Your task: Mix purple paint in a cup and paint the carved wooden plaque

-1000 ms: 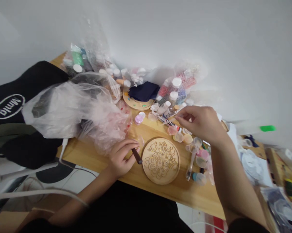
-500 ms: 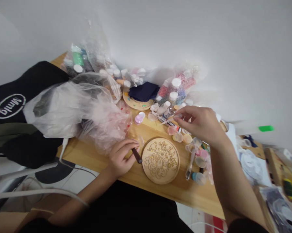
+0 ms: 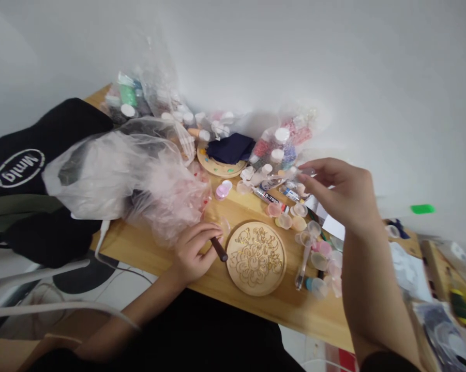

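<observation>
My left hand (image 3: 197, 251) is closed around a dark brown stick (image 3: 219, 249), whose blunt end points toward the round wooden board (image 3: 256, 258). This board lies flat on the table and carries a carved flower pattern with gold-coloured lines. Up and to the right, my right hand (image 3: 335, 188) pinches a thin translucent plastic dropper (image 3: 282, 179) between thumb and fingers. Its outline is blurred, and it hangs above a black-and-white glue tube (image 3: 270, 199). Small lidded plastic cups (image 3: 284, 221) stand right of the board, near a clear-handled pen-like tool (image 3: 303, 266).
Crumpled plastic bags (image 3: 151, 175) cover the left of the wooden table (image 3: 170, 263). Dark blue cloth (image 3: 230, 148) rests on another round board (image 3: 217, 168) at the back. Bags of small bottles (image 3: 281, 137) stand against the wall. A white cable (image 3: 101, 240) hangs at the left edge.
My right hand has moved right and slightly up with the dropper, uncovering more of the small bottles and paper beneath. My left hand and the carved board have barely moved.
</observation>
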`<act>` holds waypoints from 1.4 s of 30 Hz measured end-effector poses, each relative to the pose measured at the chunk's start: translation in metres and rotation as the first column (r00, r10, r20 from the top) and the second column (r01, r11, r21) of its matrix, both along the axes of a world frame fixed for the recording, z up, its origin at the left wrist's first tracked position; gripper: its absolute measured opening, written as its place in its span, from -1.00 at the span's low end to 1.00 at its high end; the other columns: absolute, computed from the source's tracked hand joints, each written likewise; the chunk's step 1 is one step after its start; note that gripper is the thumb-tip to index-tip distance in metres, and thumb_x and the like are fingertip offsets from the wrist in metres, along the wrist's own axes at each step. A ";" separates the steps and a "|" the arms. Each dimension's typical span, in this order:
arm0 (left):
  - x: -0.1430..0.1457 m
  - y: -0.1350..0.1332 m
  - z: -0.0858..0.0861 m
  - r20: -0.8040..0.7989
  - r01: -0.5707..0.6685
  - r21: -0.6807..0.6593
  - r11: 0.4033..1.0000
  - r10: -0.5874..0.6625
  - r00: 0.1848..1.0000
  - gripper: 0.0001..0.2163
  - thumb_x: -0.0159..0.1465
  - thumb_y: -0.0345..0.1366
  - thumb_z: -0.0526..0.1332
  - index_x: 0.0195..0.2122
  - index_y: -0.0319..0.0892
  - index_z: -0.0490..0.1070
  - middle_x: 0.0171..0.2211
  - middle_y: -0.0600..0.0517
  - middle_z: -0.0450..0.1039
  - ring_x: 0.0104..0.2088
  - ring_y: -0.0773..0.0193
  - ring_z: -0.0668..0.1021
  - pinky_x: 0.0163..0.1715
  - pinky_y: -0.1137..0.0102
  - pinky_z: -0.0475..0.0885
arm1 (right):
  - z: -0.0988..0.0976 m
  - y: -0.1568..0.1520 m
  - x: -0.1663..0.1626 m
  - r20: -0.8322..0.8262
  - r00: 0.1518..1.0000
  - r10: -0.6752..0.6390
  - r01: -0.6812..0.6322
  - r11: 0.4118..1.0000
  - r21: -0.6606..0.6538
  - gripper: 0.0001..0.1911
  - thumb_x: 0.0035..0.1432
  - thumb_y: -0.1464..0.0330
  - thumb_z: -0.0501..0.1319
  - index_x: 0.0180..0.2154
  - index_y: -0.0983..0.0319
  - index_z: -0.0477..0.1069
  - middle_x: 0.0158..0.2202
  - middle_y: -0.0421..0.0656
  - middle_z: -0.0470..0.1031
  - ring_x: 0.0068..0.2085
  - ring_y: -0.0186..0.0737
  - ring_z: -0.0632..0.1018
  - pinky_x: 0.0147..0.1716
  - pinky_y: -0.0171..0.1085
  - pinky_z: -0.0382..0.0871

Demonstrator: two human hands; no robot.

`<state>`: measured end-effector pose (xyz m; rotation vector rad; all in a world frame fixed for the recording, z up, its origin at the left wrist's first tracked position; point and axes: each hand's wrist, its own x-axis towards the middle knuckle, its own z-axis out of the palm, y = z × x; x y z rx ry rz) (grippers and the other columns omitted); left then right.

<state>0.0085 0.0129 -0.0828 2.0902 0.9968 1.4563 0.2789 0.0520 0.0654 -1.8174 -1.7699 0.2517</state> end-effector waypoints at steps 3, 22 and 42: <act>0.000 0.001 0.003 0.004 -0.004 0.014 1.000 0.004 1.000 -0.87 0.22 -0.52 0.28 -0.23 -0.19 0.50 -0.28 -0.05 0.59 -0.26 0.22 0.65 -0.22 0.35 0.59 | -0.008 0.006 -0.001 -0.020 0.999 0.029 -0.029 1.000 -0.011 -0.77 0.13 0.19 0.29 -0.27 0.21 0.57 -0.46 -0.17 0.58 -0.54 -0.31 0.51 -0.53 -0.30 0.34; 0.001 0.001 0.002 0.008 0.011 0.023 1.000 -0.011 1.000 -0.87 0.22 -0.53 0.28 -0.23 -0.22 0.49 -0.27 -0.05 0.58 -0.24 0.24 0.64 -0.20 0.37 0.58 | -0.013 0.008 -0.005 0.065 0.997 0.044 -0.046 0.998 0.036 -0.85 0.10 0.26 0.30 -0.39 0.19 0.58 -0.54 -0.22 0.56 -0.57 -0.35 0.46 -0.53 -0.32 0.28; 0.000 0.000 0.002 -0.008 0.025 0.018 1.000 -0.025 1.000 -0.85 0.23 -0.53 0.28 -0.21 -0.20 0.47 -0.27 -0.04 0.56 -0.24 0.23 0.63 -0.21 0.35 0.59 | -0.020 -0.021 -0.004 0.089 0.979 0.183 -0.180 0.982 -0.051 -0.84 0.17 0.29 0.25 -0.34 0.20 0.58 -0.50 -0.20 0.57 -0.59 -0.37 0.43 -0.56 -0.35 0.30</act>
